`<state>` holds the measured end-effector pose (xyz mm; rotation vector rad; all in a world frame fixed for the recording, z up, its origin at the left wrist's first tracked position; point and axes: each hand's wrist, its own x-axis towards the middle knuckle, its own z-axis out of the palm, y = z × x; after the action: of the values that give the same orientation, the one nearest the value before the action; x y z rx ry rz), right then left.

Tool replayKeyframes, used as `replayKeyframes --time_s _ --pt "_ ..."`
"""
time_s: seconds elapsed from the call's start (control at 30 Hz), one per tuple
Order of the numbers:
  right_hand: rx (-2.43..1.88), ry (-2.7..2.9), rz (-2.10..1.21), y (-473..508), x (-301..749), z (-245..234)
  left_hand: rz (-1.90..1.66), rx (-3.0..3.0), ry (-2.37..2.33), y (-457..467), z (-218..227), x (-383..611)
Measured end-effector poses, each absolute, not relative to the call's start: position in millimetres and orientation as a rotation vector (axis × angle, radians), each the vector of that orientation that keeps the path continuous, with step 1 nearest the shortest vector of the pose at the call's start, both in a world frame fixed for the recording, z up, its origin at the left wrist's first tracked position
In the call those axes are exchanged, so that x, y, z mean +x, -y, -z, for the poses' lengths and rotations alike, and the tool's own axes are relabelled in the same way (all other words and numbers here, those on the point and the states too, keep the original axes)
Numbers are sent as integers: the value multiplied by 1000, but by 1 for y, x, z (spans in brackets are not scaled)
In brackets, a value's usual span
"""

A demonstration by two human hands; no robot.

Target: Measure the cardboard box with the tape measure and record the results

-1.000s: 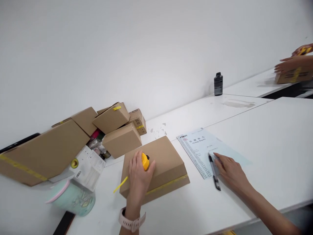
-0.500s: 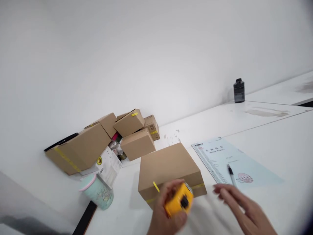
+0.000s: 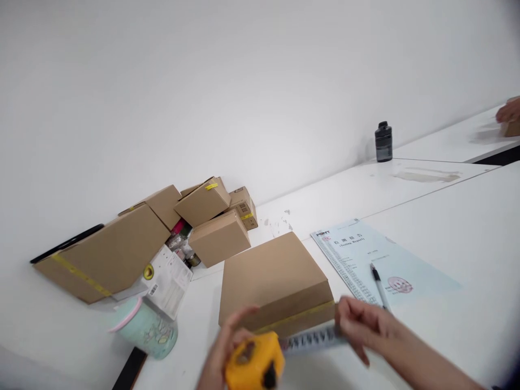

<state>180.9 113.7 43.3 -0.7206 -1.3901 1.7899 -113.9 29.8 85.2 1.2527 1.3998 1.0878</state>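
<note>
My left hand (image 3: 227, 352) grips a yellow tape measure (image 3: 254, 365) at the bottom edge of the view. Its blade (image 3: 311, 340) is drawn out to the right along the front of a flat cardboard box (image 3: 272, 276). My right hand (image 3: 361, 325) pinches the blade's end at the box's front right corner. The box lies on the white table (image 3: 447, 238), with yellow tape round its front edge. To the right lie a pale blue printed sheet (image 3: 406, 271) and a pen (image 3: 377, 281) on it.
A pile of cardboard boxes (image 3: 122, 244) leans against the wall at the left, with a mint-green cup (image 3: 146, 327) in front of it. A dark bottle (image 3: 383, 142) stands by the wall. Another person's hand (image 3: 508, 111) rests near a box at the far right.
My right hand left the pen and sheet and took the tape's end. My left hand lifted the tape measure off the box top and brought it down in front; the blade is now pulled out.
</note>
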Motion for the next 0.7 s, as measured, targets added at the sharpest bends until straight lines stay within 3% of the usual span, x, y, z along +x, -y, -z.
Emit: replayKeyframes --time_s 0.1,0.2,0.47,0.7 --pt "-793 1342 -1599 -169 196 -69 -1290 1492 -1549 -44 -124 -156" --pt "-802 1293 -1518 -227 190 -75 -1327 1368 -1623 -71 -142 -197" --pt "-963 1403 -1401 -266 143 -32 -1224 1226 -1658 -100 -122 -247" --pt "-1052 1401 -1479 -243 127 -34 -1167 1220 -1538 -112 -117 -243"
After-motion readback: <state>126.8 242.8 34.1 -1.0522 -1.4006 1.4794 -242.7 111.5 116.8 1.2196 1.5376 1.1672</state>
